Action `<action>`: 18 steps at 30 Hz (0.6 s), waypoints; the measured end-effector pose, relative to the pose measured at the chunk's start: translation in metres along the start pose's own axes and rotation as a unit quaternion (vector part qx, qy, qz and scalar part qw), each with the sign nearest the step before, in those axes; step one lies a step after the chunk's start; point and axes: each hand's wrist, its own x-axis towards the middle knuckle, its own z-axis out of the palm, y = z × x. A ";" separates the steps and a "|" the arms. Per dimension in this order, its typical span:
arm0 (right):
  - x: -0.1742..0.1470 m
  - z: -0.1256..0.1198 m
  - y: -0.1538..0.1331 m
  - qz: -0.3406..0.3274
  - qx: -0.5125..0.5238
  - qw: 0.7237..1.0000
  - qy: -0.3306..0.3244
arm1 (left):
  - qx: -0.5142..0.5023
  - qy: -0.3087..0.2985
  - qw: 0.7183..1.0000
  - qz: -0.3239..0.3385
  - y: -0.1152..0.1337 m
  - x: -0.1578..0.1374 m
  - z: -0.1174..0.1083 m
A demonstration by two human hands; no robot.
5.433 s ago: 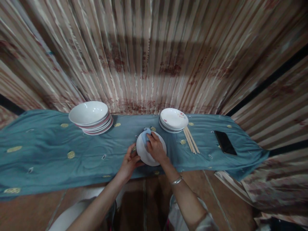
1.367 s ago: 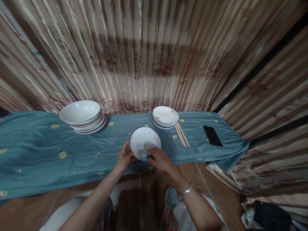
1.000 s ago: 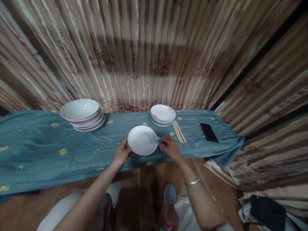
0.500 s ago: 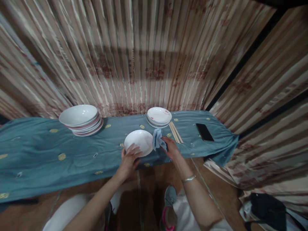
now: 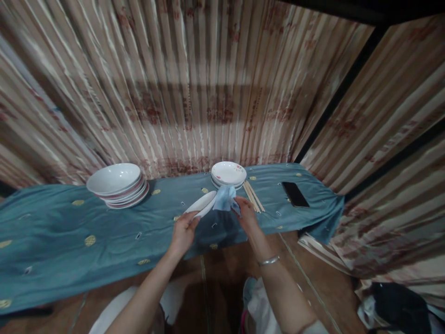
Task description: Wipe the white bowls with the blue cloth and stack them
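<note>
A white plate (image 5: 200,204) is held up near the front middle of the teal-draped desk (image 5: 114,246), its near left edge pinched between the thumb and fingers of the left hand (image 5: 185,228). The plate is tilted steeply, so that it is seen almost edge-on, with its far right end raised toward the stacked dishes; whether the desk is touched by its lower side cannot be told. A crumpled light-blue cloth (image 5: 224,198) is gripped in the right hand (image 5: 244,209), pinched between the bent fingers and thumb, and is hung just beside the plate's right end; whether the two are in contact cannot be made out. A silver bracelet (image 5: 269,261) is worn on the right wrist. Directly behind the cloth, a stack of floral plates (image 5: 228,172) is set near the rear edge of the desk, its lower front partly hidden by the cloth. Pale wooden chopsticks (image 5: 253,196) are laid in a loose bundle just right of that stack, near the right hand. Farther right, a black smartphone (image 5: 295,194) is placed flat. Well to the left, a stack of white bowls (image 5: 116,182), marked with red bands, is stood near the back. Behind the desk, a pleated curtain (image 5: 170,93) with reddish prints is hung.
</note>
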 end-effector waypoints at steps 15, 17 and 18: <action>-0.061 0.073 -0.020 -0.299 -0.300 0.894 -0.142 | -0.308 0.010 0.939 -0.155 0.026 -0.002 0.004; -0.069 0.082 -0.018 -0.343 -0.393 0.836 -0.169 | -0.321 0.020 0.935 -0.147 0.022 0.000 0.004; -0.070 0.085 -0.018 -0.351 -0.430 0.813 -0.175 | -0.326 0.027 0.934 -0.144 0.020 0.001 0.003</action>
